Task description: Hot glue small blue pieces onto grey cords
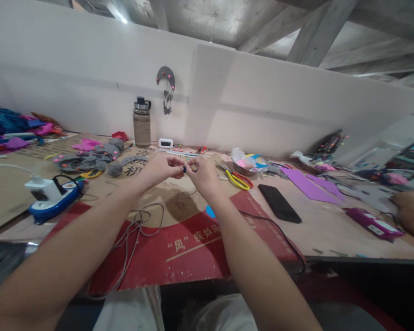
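Note:
My left hand (158, 170) and my right hand (203, 174) meet above the middle of the work surface, fingertips pinched close together. Between them shows a small dark blue piece (184, 169), too small to name and partly covered by the fingers. Both hands appear to grip it. Below my left forearm, a loose grey cord (138, 223) lies in loops on a red and brown printed cardboard sheet (193, 257). A blue disc (210, 211) peeks out beside my right forearm. Yellow-handled scissors (239, 180) rest to the right of my right hand.
Left are a blue power strip (53, 209), grey felt pieces (89, 158) and yarn. A bottle (142, 126) stands near the white partition (244, 101), where a grey moon ornament (165, 76) hangs. Right are a phone (279, 203), purple sheets (307, 184) and another person's hand (412, 211).

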A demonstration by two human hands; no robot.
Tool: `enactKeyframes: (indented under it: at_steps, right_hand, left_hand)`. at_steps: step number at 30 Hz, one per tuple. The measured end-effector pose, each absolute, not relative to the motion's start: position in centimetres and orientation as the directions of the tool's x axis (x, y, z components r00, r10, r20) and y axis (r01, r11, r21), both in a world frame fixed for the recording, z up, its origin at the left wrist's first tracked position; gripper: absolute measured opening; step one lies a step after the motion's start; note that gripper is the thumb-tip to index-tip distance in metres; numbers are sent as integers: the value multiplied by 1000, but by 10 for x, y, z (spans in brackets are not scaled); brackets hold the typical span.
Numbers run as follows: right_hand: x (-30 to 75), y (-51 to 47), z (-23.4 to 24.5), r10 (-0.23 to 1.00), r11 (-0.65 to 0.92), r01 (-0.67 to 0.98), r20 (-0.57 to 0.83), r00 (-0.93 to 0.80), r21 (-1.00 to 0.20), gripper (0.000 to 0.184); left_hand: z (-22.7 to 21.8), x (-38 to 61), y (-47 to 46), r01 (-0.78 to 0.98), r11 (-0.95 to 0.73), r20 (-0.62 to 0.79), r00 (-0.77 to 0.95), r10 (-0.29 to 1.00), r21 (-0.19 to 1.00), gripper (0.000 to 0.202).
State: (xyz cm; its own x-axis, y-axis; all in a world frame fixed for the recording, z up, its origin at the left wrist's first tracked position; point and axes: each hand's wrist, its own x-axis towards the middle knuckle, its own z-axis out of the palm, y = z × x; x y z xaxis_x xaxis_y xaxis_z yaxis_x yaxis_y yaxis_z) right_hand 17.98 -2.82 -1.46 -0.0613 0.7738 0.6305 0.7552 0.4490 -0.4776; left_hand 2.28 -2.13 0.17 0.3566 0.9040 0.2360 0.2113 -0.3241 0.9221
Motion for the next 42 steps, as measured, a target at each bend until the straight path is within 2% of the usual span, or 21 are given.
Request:
enactKeyframes:
  at_steps: [4,9,12,15,19,23,26,29,35,42]
  right_hand:
    - [178,-29,-18,742,475,785,661,-114,-397,11]
    - [175,-32,-19,714,494,800,684,-149,-341,14]
    - [173,-35,-17,731,495,790,665,-153,-363,16]
    - [172,-35,-16,738,517,735,664,-122,-439,17]
    - [171,-33,-18,713,561,631,700,-40,-535,16]
    - [168,-35,-19,700,588,603,713,-44,-539,6]
    - [165,-37,-19,693,596,588,720,-35,-546,4]
    - [163,-38,-20,716,587,541,698,1,-602,7]
    - [162,-33,-21,808,514,389,584,80,-764,15]
    - [162,-34,-18,869,437,278,481,115,-856,19]
  left_hand:
    - [-4,22,-19,399,-444,320,340,884,802,19]
    - [-10,23,-15,467,-471,368,299,881,748,16]
    - [-12,24,-13,477,-481,391,281,876,735,14]
    - [-10,24,-14,474,-470,401,245,882,744,11]
    - [-3,25,-18,300,-400,362,177,915,866,7]
    - [1,28,-21,119,-330,315,128,940,936,7]
    - [2,30,-22,37,-304,299,109,948,952,10]
    - [2,31,-22,-31,-293,294,94,951,956,13]
    - [-1,32,-20,-124,-308,321,96,942,943,12]
    - [-2,34,-19,-189,-288,306,73,949,939,10]
